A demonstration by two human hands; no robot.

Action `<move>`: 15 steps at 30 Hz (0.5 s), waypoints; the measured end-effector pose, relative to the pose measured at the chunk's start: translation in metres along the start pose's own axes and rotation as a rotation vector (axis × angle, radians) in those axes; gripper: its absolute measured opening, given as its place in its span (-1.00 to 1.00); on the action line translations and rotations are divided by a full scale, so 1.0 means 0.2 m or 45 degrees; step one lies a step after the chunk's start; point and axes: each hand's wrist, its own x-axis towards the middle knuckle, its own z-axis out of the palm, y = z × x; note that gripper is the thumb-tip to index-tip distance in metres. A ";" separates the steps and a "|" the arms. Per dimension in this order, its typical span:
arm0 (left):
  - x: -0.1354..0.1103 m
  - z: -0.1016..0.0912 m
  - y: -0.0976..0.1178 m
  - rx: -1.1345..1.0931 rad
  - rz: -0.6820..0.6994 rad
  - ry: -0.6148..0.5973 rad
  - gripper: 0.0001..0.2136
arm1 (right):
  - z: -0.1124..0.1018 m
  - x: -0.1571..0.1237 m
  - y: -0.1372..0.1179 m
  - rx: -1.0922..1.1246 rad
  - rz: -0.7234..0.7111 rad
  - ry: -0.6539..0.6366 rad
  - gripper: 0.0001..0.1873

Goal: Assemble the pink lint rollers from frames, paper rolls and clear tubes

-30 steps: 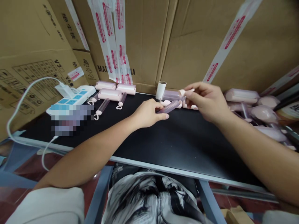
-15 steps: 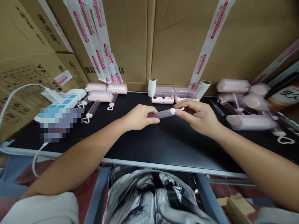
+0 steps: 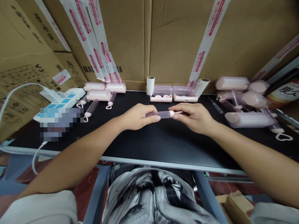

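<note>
A translucent pink tube (image 3: 164, 114) with a pale pink cap lies level between my two hands, above the middle of the black table. My left hand (image 3: 138, 117) is closed round the tube's left end, thumb along its near side. Thumb and fingers of my right hand (image 3: 195, 116) pinch the cap (image 3: 171, 113) and its loop at the other end. Behind my hands stand two opened pink cases (image 3: 161, 98) with clear lids, beside a white cardboard roll (image 3: 150, 85) and a second, tilted roll (image 3: 202, 87).
Closed pink cases (image 3: 99, 95) and capped tubes (image 3: 92, 109) lie at left near a power strip (image 3: 67, 98). More cases (image 3: 251, 120) and tubes pile up at right, with a small screwdriver (image 3: 216, 105) beside them. Cardboard boxes (image 3: 173, 40) wall the back.
The tube has turned from slightly tilted to nearly level. My right hand has shifted a little left with the cap, and the whole view has shifted slightly.
</note>
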 end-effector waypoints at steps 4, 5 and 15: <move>0.00 0.00 0.01 0.053 0.047 0.030 -0.58 | 0.01 0.00 0.01 0.037 -0.006 -0.086 -0.65; -0.01 0.00 0.01 0.063 0.055 0.037 -0.58 | 0.01 0.00 0.01 0.033 -0.016 -0.097 -0.64; -0.02 0.02 0.05 0.011 0.059 0.078 -0.61 | 0.00 -0.02 -0.03 -0.166 -0.166 -0.089 -0.64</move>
